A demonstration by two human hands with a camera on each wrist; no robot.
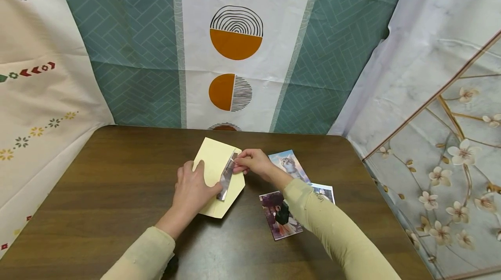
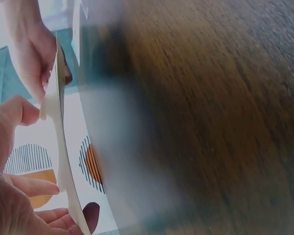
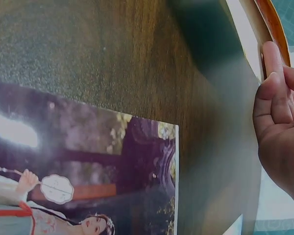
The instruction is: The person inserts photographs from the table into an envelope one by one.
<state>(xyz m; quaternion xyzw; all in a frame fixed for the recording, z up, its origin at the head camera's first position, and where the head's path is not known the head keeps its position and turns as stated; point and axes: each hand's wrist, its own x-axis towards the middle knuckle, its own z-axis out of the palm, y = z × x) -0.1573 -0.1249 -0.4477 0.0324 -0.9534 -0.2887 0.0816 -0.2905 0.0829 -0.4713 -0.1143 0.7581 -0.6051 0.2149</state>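
Note:
A pale yellow envelope point(image 1: 213, 154) is tilted above the brown table, its flap spread to the right. From its opening sticks out a strip of a glossy photo point(image 1: 225, 181), the rest hidden inside. My left hand point(image 1: 192, 186) holds the envelope by its left side, thumb across near the photo's lower end. In the left wrist view the envelope point(image 2: 63, 161) is seen edge-on between the fingers. My right hand point(image 1: 254, 162) pinches the photo's upper end at the opening; the right wrist view shows the fingertips point(image 3: 272, 54) at that edge.
On the table right of the envelope lie a kitten photo point(image 1: 288, 165), a photo of a person in a long robe point(image 1: 278, 215) and a white-bordered photo point(image 1: 326, 192), partly under my right sleeve. Patterned curtains point(image 1: 137, 45) stand behind the table point(image 1: 117, 193) and along both sides.

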